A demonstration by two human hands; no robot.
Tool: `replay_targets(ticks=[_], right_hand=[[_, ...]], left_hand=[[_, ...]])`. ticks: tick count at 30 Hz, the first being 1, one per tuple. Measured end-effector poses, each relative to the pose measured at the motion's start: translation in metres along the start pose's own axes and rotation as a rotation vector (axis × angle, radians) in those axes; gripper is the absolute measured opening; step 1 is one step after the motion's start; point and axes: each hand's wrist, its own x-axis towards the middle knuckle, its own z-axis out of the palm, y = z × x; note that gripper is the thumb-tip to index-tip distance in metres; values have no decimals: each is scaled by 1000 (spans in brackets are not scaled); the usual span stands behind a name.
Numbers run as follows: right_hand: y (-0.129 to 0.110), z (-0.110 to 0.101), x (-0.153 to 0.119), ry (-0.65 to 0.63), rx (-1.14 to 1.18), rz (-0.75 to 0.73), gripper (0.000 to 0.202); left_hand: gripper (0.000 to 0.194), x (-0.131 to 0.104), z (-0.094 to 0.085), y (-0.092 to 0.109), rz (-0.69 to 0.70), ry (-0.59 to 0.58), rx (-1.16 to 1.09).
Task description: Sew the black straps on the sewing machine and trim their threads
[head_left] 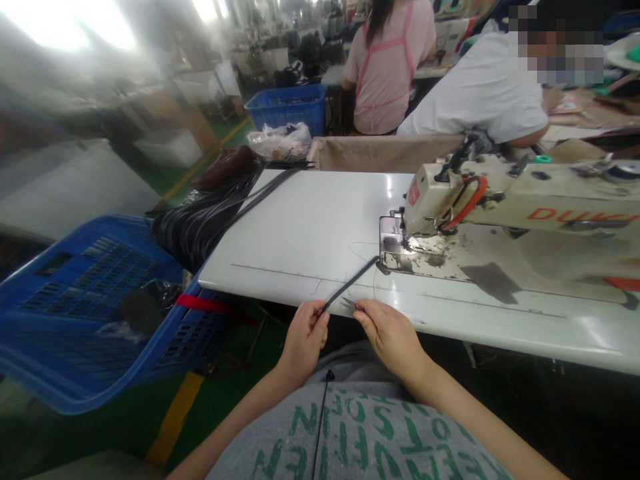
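My left hand (306, 337) pinches one end of a narrow dark strip (353, 280). The strip slants up and right over the white table, its far end beside the metal plate of the sewing machine (440, 200). In my right hand (387, 330) is a pair of thread snips (349, 303), mostly hidden by the fingers; the pointed tips face left, close to the strip. Both hands are closed, at the table's front edge. Loose thin threads lie on the tabletop around the strip.
Many long dark strips (200, 223) hang over the table's left end. A blue plastic basket (145, 363) stands at the left, with a red band beside the table corner. Behind are another blue basket (290, 107), a plastic bag (283, 140) and two people at work.
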Motion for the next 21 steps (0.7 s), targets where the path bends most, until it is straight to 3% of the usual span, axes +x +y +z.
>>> replay_targets(ticks=[10,21], right_hand=[[-10,2,1,-40,-107,21,21],[-11,3,-2,13,-200,-1,30]], left_hand=[[52,-6,8,7,-207,-133,-334],[50,-7,9,7,-177,-194,-323]])
